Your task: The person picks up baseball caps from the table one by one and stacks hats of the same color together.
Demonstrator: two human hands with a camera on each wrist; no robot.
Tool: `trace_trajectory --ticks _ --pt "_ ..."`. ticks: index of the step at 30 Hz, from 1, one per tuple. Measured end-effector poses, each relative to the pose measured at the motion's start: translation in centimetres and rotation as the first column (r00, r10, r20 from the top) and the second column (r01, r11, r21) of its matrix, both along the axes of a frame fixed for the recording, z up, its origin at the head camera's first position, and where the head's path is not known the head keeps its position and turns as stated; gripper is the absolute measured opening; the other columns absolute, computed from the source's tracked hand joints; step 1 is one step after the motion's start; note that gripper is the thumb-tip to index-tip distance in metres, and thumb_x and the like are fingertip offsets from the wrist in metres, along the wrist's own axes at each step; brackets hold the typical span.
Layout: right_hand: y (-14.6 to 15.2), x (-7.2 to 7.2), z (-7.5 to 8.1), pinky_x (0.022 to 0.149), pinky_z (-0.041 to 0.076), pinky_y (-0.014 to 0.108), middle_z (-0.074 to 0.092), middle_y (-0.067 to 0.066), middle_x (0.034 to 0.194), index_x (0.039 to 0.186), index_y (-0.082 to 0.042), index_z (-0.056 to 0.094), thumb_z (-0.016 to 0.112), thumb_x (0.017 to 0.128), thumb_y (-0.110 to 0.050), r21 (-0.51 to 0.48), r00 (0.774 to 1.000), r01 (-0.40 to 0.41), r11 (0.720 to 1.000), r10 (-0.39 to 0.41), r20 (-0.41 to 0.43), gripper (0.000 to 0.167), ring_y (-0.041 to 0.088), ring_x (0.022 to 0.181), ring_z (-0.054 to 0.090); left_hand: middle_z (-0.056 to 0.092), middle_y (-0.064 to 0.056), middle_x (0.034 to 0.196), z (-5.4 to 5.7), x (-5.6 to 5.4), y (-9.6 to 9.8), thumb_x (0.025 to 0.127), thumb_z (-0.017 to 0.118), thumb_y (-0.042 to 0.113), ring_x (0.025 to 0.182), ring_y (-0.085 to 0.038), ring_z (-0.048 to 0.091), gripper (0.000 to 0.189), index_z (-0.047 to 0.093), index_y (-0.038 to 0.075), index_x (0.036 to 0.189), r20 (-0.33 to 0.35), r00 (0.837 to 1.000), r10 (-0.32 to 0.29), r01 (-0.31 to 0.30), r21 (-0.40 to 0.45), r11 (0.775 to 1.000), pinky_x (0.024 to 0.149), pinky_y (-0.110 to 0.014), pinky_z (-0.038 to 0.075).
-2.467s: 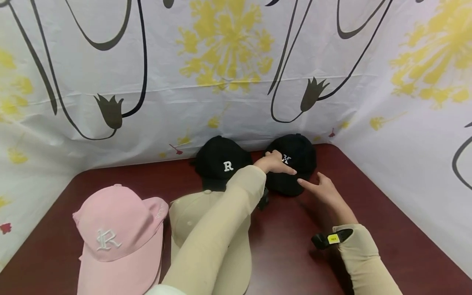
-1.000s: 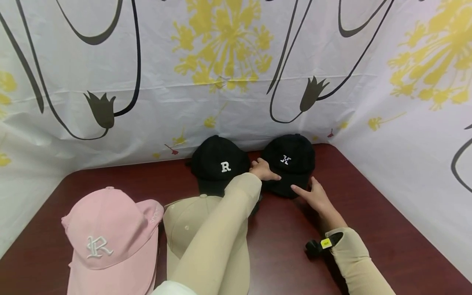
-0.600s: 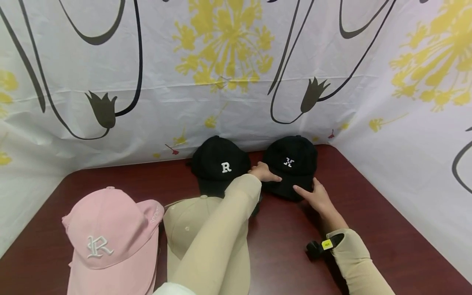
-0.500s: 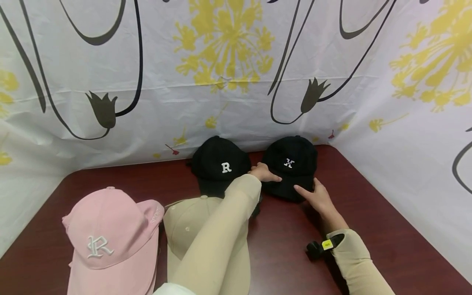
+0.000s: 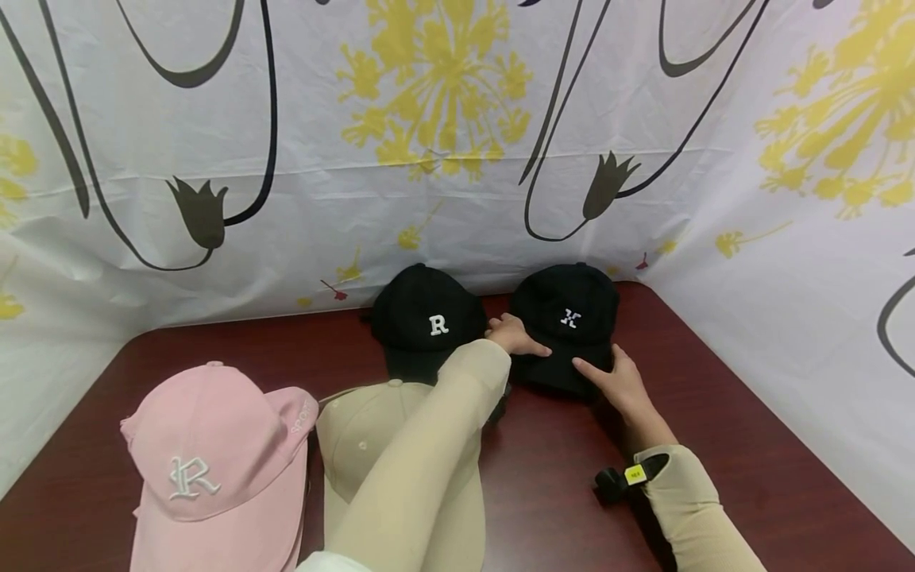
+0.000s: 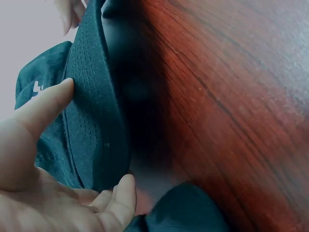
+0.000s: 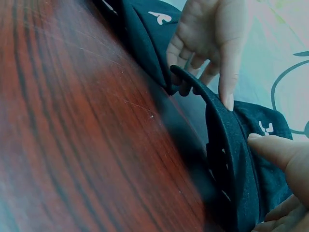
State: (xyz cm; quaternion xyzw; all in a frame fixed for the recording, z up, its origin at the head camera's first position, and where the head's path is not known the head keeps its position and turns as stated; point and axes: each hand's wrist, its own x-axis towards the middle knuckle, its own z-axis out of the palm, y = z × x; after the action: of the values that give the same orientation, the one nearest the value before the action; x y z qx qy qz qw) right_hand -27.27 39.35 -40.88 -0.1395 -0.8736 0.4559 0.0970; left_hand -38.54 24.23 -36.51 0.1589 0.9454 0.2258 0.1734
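A black baseball cap (image 5: 565,306) with a small white emblem sits at the back right of the table, its brim toward me. On its left side, my left hand (image 5: 516,335) holds the brim, the thumb on top and fingers at the edge. My right hand (image 5: 625,389) holds the other side, its thumb (image 7: 270,147) on the brim near the crown. The right fingers are partly hidden by the cap. In the left wrist view the cap's brim (image 6: 94,111) stands on edge beside the red-brown tabletop (image 6: 222,96).
Left of it stands a second black cap (image 5: 422,306) with a white R. A beige cap (image 5: 364,421) lies nearer, partly under my left forearm. At front left is a pink cap (image 5: 214,445). Patterned white sheeting (image 5: 307,230) rises behind the table (image 5: 550,485).
My hands have come down from above the cap to the two sides of its brim. The cap has shifted slightly right and toward me, its emblem turning a little.
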Motion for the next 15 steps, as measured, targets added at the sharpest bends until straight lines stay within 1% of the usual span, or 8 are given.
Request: trace_trajectory --ticks 3,6,8,11,15 --pt "0.1 0.1 0.1 0.103 0.021 0.052 0.019 0.033 0.142 0.142 0.01 0.007 0.059 0.089 -0.037 0.003 1.0 0.013 1.0 -0.013 0.009 0.088 0.042 0.129 0.023 0.039 -0.015 0.129 0.3 0.4 0.2 0.074 0.071 0.049 0.114 -0.028 0.043 0.088 0.033 0.002 0.137 -0.053 0.998 -0.024 0.023 -0.014 1.0 0.093 -0.035 0.037" --pt "0.1 0.1 0.3 0.103 0.02 0.053 0.016 0.032 0.143 0.142 0.009 0.004 0.06 0.088 -0.036 0.01 0.999 0.036 0.999 -0.036 0.009 0.09 0.042 0.131 0.02 0.043 -0.014 0.122 0.6 0.7 0.4 0.071 0.073 0.05 0.107 -0.027 0.047 0.087 0.036 0.001 0.133 -0.084 0.996 -0.028 0.027 -0.008 1.0 0.088 -0.034 0.04" --pt "0.1 0.2 0.4 0.102 0.021 0.053 0.019 0.032 0.142 0.143 0.009 0.007 0.061 0.087 -0.035 0.009 0.999 0.047 0.999 -0.046 -0.017 0.089 0.041 0.129 0.023 0.043 -0.015 0.12 0.8 0.8 0.4 0.071 0.073 0.05 0.105 -0.026 0.048 0.087 0.035 0.0 0.132 -0.092 0.995 -0.035 0.035 0.0 0.999 0.087 -0.033 0.041" --pt "0.2 0.2 0.5 0.101 0.023 0.052 0.025 0.031 0.14 0.142 0.008 0.013 0.063 0.086 -0.034 0.009 0.996 0.061 0.998 -0.061 -0.06 0.086 0.04 0.126 0.028 0.042 -0.017 0.125 1.2 1.1 0.5 0.071 0.073 0.049 0.11 -0.027 0.046 0.093 0.029 0.0 0.136 -0.083 0.996 -0.033 0.034 0.011 0.999 0.089 -0.034 0.04" --pt "0.4 0.2 0.9 0.1 0.026 0.052 0.031 0.03 0.136 0.141 0.008 0.019 0.064 0.086 -0.033 0.016 0.992 0.075 0.997 -0.073 -0.102 0.082 0.04 0.122 0.033 0.034 -0.018 0.138 1.7 1.6 0.8 0.073 0.072 0.049 0.121 -0.028 0.04 0.104 0.014 0.001 0.145 -0.063 0.998 -0.018 0.019 0.019 1.0 0.096 -0.035 0.036"
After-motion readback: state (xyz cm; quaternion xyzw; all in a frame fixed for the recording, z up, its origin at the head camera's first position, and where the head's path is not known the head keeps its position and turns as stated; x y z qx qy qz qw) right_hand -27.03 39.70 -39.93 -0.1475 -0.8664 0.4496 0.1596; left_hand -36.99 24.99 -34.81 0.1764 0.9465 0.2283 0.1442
